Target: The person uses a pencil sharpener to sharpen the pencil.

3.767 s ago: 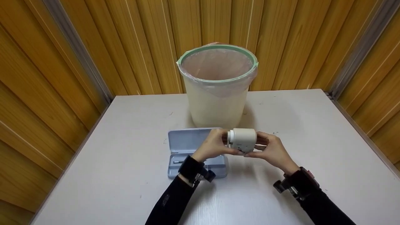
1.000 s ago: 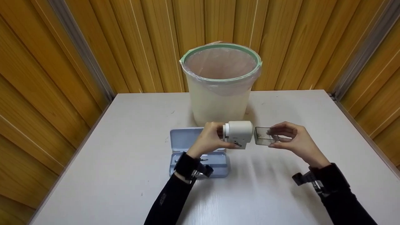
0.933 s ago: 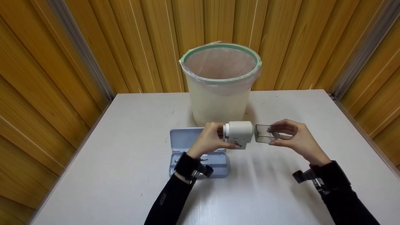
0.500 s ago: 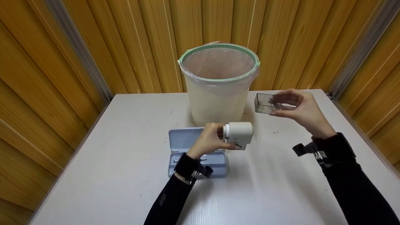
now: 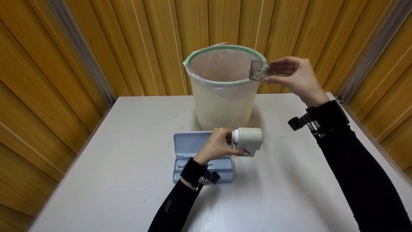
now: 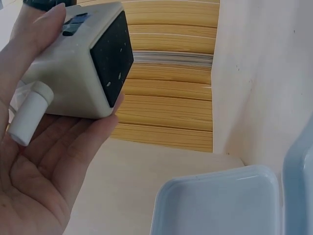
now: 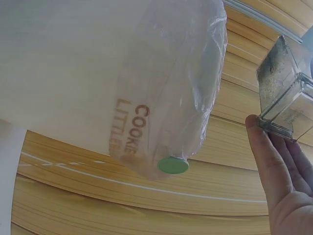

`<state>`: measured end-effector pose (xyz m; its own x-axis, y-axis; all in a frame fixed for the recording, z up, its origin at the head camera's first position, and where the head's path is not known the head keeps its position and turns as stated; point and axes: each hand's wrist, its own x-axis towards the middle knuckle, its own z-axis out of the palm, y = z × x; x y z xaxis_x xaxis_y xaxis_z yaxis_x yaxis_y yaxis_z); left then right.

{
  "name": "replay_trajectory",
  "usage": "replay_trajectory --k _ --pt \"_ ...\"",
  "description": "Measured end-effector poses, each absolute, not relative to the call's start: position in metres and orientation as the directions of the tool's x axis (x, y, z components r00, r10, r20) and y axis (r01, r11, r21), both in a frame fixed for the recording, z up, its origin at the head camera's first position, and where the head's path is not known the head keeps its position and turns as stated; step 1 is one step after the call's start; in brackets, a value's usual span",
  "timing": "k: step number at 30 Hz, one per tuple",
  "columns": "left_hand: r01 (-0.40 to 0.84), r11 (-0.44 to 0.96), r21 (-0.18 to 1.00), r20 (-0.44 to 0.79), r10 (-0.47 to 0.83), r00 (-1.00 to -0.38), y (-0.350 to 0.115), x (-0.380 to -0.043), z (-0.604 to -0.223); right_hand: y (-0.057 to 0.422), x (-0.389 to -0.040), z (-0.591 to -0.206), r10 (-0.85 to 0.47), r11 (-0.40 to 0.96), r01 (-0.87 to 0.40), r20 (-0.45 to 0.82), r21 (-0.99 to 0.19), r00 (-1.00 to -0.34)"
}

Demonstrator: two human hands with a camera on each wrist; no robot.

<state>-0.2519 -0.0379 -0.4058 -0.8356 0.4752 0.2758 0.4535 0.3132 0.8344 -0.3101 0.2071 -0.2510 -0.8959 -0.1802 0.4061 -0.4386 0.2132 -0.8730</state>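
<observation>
My left hand (image 5: pixel 216 145) grips a cream crank pencil sharpener (image 5: pixel 250 139) above the table, right of a pencil case. Its white crank handle (image 6: pixel 32 113) and the dark opening (image 6: pixel 113 58) at one end, flecked with bits, show in the left wrist view. With fingertips and thumb, my right hand (image 5: pixel 297 75) pinches the see-through shavings drawer (image 5: pixel 256 74), which has some shavings in it. In the head view the drawer overlaps the right rim of the lined trash bin (image 5: pixel 222 111). The right wrist view has the drawer (image 7: pixel 278 73) beyond the bin's bag edge.
An open blue pencil case (image 5: pixel 190 143) lies on the white table (image 5: pixel 128 151), a slim pen-like item (image 5: pixel 182 166) in its tray. The bin's green rim (image 5: pixel 225 48) holds a thin plastic bag. Wood-look panel walls (image 5: pixel 154 48) stand behind and at the sides.
The right hand has pulled the drawer out of the sharpener, then carried it up and away to the bin's right rim. The left hand has stayed nearly in place with the sharpener.
</observation>
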Motion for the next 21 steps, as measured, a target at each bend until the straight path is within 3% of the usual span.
replay_trajectory --k 6,11,17,21 --pt "0.452 0.331 0.829 0.262 0.484 -0.835 -0.038 -0.251 -0.407 0.189 -0.329 -0.244 -0.137 0.279 -0.407 0.383 -0.87 -0.913" --pt "0.451 0.325 0.831 0.262 0.486 -0.833 -0.038 -0.251 -0.408 0.175 -0.342 -0.247 -0.083 0.426 -0.39 0.394 -0.817 -0.916" --pt "0.465 0.321 0.825 0.277 0.488 -0.828 -0.037 -0.25 -0.409 0.16 -0.354 -0.253 -0.041 0.564 -0.413 0.475 -0.715 -0.879" --pt "0.466 0.326 0.823 0.276 0.487 -0.828 -0.036 -0.249 -0.409 0.152 -0.36 -0.255 -0.085 0.601 -0.454 0.512 -0.658 -0.855"
